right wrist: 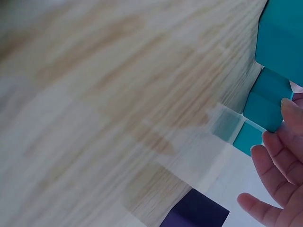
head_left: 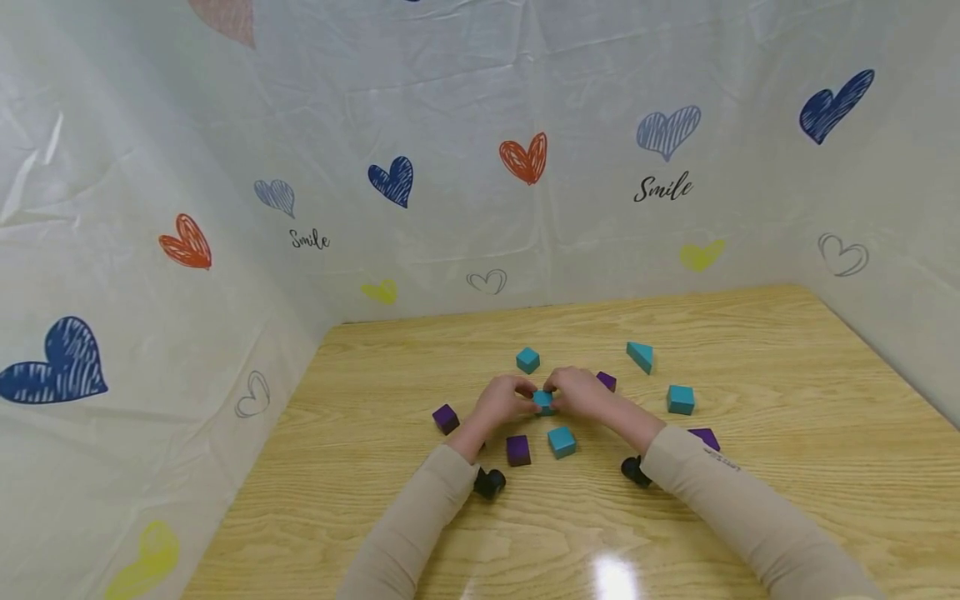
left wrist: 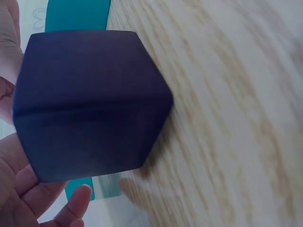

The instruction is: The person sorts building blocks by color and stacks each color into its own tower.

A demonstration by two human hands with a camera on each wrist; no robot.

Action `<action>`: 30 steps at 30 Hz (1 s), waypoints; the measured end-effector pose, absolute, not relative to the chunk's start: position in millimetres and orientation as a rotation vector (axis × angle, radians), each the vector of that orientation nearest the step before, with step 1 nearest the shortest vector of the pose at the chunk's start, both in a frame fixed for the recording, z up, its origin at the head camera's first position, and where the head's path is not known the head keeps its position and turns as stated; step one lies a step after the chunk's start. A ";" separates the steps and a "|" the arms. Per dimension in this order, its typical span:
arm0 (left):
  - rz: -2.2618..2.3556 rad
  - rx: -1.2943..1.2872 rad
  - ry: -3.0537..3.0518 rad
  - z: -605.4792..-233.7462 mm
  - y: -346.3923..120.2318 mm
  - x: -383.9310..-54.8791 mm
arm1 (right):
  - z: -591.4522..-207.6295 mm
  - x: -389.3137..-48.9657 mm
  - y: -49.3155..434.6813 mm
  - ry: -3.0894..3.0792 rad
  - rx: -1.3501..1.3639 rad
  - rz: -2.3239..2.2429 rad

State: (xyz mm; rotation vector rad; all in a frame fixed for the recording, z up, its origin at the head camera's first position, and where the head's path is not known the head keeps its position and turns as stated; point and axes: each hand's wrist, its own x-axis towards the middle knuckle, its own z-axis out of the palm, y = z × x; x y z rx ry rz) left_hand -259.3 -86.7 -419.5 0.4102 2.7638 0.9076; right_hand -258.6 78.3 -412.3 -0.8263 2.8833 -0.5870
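Observation:
A teal block (head_left: 543, 402) sits on the wooden table between both hands. From its left side my left hand (head_left: 504, 400) holds it with curled fingers and thumb. My right hand (head_left: 579, 392) grips the same block from the right. In the right wrist view, right-hand fingertips touch the held teal block (right wrist: 265, 101). A purple block (left wrist: 90, 99) fills much of the left wrist view and hides where the left fingers meet the teal one. Nearest the hands are another teal block (head_left: 561, 442) and a purple block (head_left: 518, 450) in front, and a teal block (head_left: 528, 360) behind.
To the left lies a purple block (head_left: 446, 419). A teal triangular block (head_left: 640, 356), a teal block (head_left: 681, 399) and a purple block (head_left: 705, 437) lie to the right. Behind the right hand, another purple block (head_left: 607, 381) is partly covered. A heart-printed sheet (head_left: 450, 242) surrounds the table.

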 end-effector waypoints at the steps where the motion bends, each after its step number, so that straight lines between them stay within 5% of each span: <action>1: 0.924 0.458 2.778 -429.3 -89.8 -265.5 | -411.9 -259.0 78.1 2.881 -0.819 -0.586; 30: 0.908 0.328 2.749 -421.4 -84.3 -260.4 | -409.1 -212.0 98.3 2.750 -1.062 -0.561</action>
